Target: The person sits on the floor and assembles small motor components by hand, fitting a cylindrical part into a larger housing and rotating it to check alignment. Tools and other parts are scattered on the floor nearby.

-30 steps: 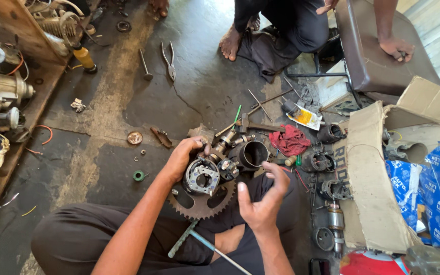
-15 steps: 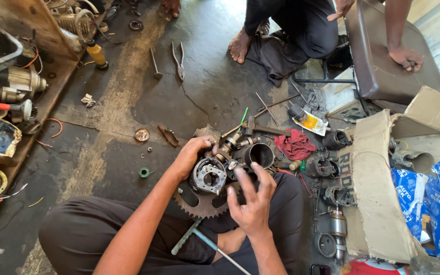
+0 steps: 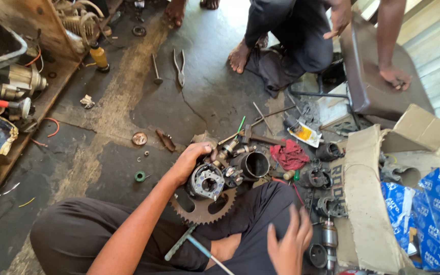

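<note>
Metal part in hand: a greasy starter-motor assembly [image 3: 220,175], with a round end plate facing up and a black cylindrical housing [image 3: 254,165] beside it, rests on the concrete floor [image 3: 128,117] just in front of the person's lap.
Left hand [image 3: 192,160]: curled over the top left of the assembly, grip pressed onto its casing, fingers wrapped round the edge.
Right hand [image 3: 289,244]: lifted clear above the right knee, fingers spread, holding nothing, well apart from the assembly.
Under the assembly: a toothed sprocket [image 3: 202,209] lies flat, partly covered.
Near the lap: a T-handle wrench [image 3: 179,243] and a thin blue rod [image 3: 207,252].
Around: red rag [image 3: 289,154], green ring [image 3: 140,176], pliers [image 3: 180,66], several more motor parts to the right, torn cardboard [image 3: 362,203], blue cartons [image 3: 423,219].
Other person: sits opposite, bare foot [image 3: 239,56] on the floor.
Progress, as a judgement: the unit looks partly stripped, with its housing off and loose parts scattered about; no tool is applied to it, so the work seems midway.
</note>
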A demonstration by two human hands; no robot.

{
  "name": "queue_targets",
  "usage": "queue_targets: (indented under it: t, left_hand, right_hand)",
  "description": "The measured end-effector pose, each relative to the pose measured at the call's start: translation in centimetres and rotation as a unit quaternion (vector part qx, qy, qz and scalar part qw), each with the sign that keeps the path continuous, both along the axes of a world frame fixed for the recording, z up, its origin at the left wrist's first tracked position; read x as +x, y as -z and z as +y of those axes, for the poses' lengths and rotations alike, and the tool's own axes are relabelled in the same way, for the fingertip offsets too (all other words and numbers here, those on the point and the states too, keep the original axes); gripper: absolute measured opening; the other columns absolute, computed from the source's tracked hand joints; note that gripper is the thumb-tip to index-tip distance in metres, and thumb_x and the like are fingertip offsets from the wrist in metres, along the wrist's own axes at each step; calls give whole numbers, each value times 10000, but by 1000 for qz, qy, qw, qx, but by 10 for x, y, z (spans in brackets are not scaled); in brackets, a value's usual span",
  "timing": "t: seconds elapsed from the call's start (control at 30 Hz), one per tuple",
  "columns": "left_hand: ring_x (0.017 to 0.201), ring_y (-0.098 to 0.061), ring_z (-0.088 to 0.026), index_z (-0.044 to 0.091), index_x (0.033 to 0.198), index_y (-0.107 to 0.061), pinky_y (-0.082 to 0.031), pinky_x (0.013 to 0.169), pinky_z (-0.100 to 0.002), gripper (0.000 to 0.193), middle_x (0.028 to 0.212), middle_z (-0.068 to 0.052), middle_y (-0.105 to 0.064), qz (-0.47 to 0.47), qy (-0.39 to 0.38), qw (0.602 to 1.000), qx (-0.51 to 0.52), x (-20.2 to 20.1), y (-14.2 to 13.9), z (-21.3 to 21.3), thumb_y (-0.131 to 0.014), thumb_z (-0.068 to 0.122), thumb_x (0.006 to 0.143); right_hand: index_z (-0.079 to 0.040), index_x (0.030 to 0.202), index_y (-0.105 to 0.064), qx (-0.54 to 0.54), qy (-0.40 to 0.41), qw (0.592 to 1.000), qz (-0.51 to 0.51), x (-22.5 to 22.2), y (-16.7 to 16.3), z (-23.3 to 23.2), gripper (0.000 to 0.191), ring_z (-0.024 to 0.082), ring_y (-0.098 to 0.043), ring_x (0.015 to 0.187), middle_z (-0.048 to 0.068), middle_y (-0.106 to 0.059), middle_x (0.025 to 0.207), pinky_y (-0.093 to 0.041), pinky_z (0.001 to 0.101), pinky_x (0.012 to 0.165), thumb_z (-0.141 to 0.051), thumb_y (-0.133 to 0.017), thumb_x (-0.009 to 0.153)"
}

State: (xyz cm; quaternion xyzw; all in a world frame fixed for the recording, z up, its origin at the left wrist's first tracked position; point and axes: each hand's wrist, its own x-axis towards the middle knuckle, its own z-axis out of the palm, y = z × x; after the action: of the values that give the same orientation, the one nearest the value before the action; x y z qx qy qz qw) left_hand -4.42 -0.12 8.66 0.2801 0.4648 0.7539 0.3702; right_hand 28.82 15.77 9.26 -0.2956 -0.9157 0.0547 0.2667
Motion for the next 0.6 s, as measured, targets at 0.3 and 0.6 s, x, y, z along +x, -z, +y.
queue_targets:
  t: [0.3, 0.6]
  left_hand:
    - [745, -550, -113, 31, 796, -621, -437, 710, -279, 362, 753, -6, -595, -50, -3, 999, -9, -4, 1, -1, -506, 333, 958]
    - [719, -543, -128, 28, 813, -622, -442, 703, -267, 271, 744, -28, -581, 36, 13, 998, -49, -16, -28, -11, -477, 219, 939]
  right_hand:
    - [-127, 1232, -679, -59, 11, 996, 60, 58, 104, 19, 610, 415, -534, 1306, 203, -540, 1430, -433, 507, 1068, -286, -759, 648]
    - [-127, 1203, -684, -52, 18, 995, 80, 52, 103, 16, 599, 392, -538, 1302, 188, -547, 1419, -440, 507, 1061, -298, -770, 635]
